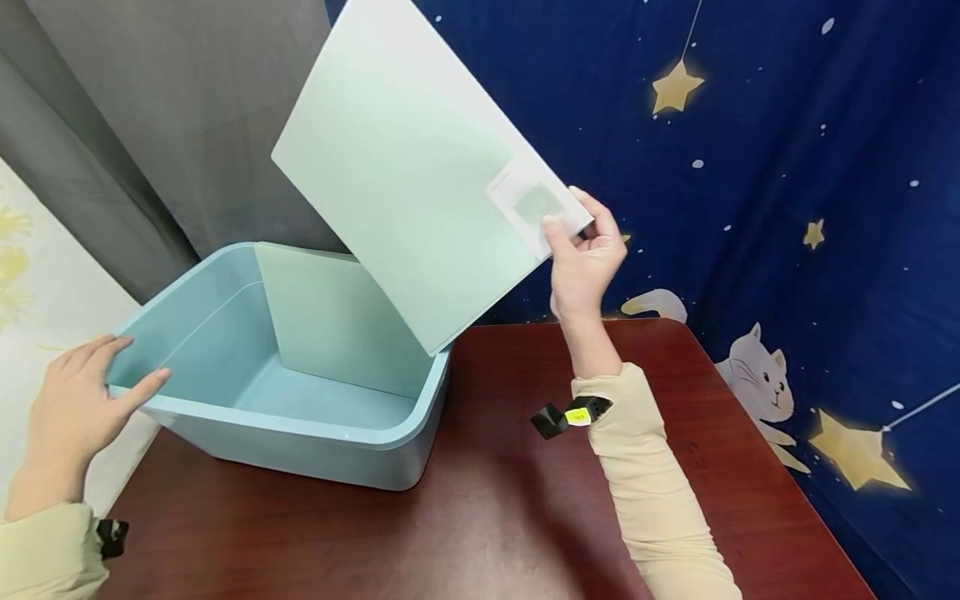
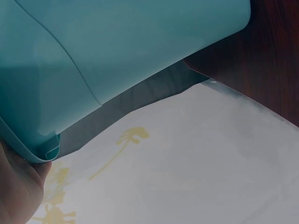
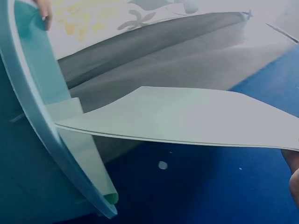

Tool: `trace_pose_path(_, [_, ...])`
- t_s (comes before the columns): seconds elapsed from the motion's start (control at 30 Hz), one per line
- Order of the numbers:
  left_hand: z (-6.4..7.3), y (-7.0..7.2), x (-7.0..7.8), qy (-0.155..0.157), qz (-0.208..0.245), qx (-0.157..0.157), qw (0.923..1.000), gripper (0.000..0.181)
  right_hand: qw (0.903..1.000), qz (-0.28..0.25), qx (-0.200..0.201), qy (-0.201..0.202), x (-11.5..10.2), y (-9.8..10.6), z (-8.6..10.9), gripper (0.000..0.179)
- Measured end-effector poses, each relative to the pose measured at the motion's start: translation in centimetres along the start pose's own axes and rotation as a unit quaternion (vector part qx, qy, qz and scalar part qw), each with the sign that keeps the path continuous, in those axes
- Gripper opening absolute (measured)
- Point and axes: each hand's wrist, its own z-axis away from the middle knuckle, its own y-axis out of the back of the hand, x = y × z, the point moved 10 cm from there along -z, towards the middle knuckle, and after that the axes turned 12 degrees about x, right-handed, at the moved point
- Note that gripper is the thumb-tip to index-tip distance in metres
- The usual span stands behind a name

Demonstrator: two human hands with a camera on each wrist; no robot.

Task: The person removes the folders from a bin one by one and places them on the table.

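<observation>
My right hand [image 1: 588,262] pinches a pale green folder [image 1: 405,158] by one corner, with the thumb on its face beside a whitish label [image 1: 528,200]. The folder is tilted in the air, its lower corner overlapping the right rim of a light blue plastic bin [image 1: 277,423] in the head view. Edge-on in the right wrist view, the folder [image 3: 187,116] shows thin layers. Another pale green sheet or folder [image 1: 330,325] leans upright against the bin's far wall. At the bin's left front corner, my left hand [image 1: 78,404] grips the rim, fingers over the edge and thumb along the front.
The bin stands on a dark red-brown table [image 1: 510,500]. Behind hang a grey curtain [image 1: 187,108] and a blue curtain [image 1: 750,208] with stars and a cat. White cloth with yellow prints [image 2: 177,154] lies at the left. A small black camera [image 1: 551,421] sits at my right wrist.
</observation>
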Motion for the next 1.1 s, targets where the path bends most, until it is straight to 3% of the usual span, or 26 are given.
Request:
trace_pose_path(0.4, [0.1, 0.0, 0.1, 0.005, -0.019, -0.006, 0.9998, 0.083, 0.9953, -0.029, 0.081, -0.045, -1.4, 5.6, -2.3, 0.034])
trace_pose_path(1.1, [0.0, -0.1, -0.2, 0.010, -0.024, -0.003, 0.9997, 0.084, 0.9915, -0.017, 0.127, -0.021, -2.1, 12.1, -2.6, 0.035])
